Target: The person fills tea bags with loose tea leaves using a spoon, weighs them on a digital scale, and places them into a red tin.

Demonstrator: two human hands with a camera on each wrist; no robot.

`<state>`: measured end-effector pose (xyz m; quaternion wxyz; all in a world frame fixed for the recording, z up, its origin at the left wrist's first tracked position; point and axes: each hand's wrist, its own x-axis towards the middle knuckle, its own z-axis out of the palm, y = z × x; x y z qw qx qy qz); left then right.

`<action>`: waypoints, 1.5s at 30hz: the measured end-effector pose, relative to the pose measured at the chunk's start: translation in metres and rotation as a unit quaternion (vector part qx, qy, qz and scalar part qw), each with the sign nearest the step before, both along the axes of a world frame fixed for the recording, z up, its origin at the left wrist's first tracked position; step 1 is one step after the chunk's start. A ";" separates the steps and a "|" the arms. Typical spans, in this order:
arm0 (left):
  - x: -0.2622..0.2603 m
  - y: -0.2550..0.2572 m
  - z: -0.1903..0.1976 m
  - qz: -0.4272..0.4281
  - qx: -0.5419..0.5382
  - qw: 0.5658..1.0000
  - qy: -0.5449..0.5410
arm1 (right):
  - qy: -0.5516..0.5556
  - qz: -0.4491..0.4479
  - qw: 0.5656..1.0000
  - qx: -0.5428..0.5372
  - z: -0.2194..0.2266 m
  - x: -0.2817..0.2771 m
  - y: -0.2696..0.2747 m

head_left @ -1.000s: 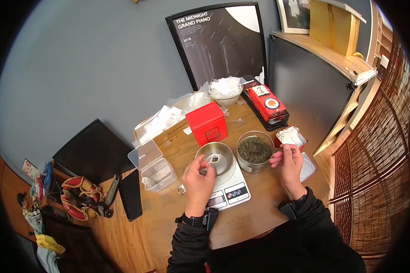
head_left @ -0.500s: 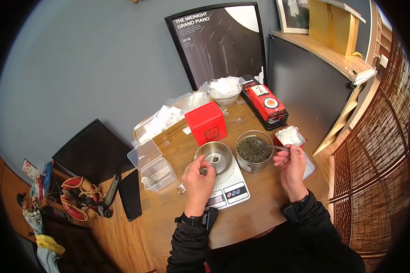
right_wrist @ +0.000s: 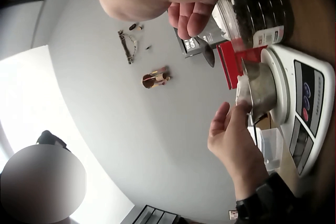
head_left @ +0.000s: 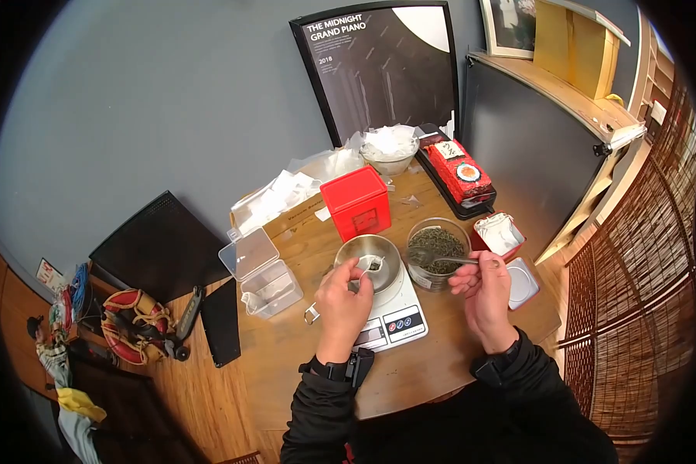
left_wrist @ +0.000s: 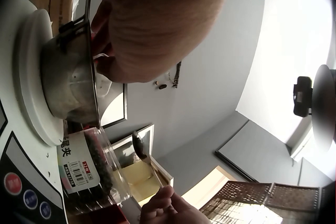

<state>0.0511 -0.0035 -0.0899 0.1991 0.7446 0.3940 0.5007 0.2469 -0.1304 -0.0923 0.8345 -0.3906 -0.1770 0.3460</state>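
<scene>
On a white kitchen scale [head_left: 406,325] sits a metal bowl [head_left: 350,250]. My left hand [head_left: 343,300] is at its near rim and pinches the edge of a small white bag [head_left: 377,261] with dark dried leaves inside. To the right stands a clear plastic jar [head_left: 433,283] filled with dried leaves [head_left: 441,243]. My right hand [head_left: 487,298] grips a metal spoon [head_left: 460,261] by its handle. The spoon's bowl is over the jar's left side, near the metal bowl; in the right wrist view the spoon [right_wrist: 206,51] hangs in the air, clear of the leaves.
Behind the bowl stands a red tin [head_left: 356,205]. Left is an open clear box [head_left: 272,290]; behind it lie white bags [head_left: 286,189]. A glass bowl [head_left: 390,158] and red package [head_left: 464,174] stand at the back. A red box [head_left: 510,246] and lid [head_left: 523,284] are right.
My right hand has lifted the spoon out of the leaves and moved it left towards the metal bowl. My left hand keeps its pinch on the white bag. The head view has shifted slightly.
</scene>
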 end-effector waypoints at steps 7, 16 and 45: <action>0.001 0.000 0.000 -0.009 0.004 1.000 0.004 | -0.025 0.045 0.998 -0.025 0.001 -0.027 0.020; 0.000 -0.002 0.002 -0.014 0.010 1.000 0.017 | -0.102 0.084 0.990 -0.054 0.013 -0.034 0.031; -0.002 0.001 0.004 -0.020 0.046 0.998 -0.031 | -0.611 -0.026 0.791 -0.015 0.065 -0.060 0.042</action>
